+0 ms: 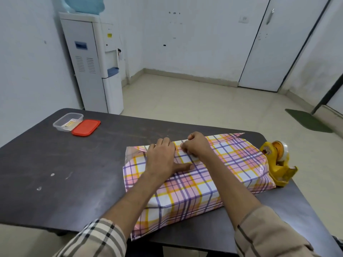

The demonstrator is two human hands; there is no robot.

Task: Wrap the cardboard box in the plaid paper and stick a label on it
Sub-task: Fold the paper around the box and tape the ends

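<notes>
The paper [187, 184] lay over the box, which was hidden beneath it. The parcel sat on the table [55, 173] right under my hands, its long side running away to the right of my grip. The paper bore only a plaid of pink, yellow and purple lines, and no writing that I could read. A loose pointed flap stuck out past the far edge, beyond my right hand [196, 145].

My right hand sat on the far top edge with its fingers curled tight, pinching a fold of the paper at the seam. My left hand [161, 158] lay just beside it, almost touching, with the palm flat on top of the parcel. Its thumb stretched out towards the right hand and its fingers bent over the far edge, their tips hidden. As far as I could see it was pressing and not gripping. Both forearms reached forward across the parcel from rolled check sleeves.

A yellow tape dispenser [278, 164] stood well right of my right hand, touching the end of the parcel. Well to the left of my left hand and farther off, a clear tub [67, 121] held a small card, its print too small to read. A red lid [86, 127] lay against the tub. A water cooler [92, 62] stood against the wall beyond the table, and a small yellow sticker on it was too small to read.
</notes>
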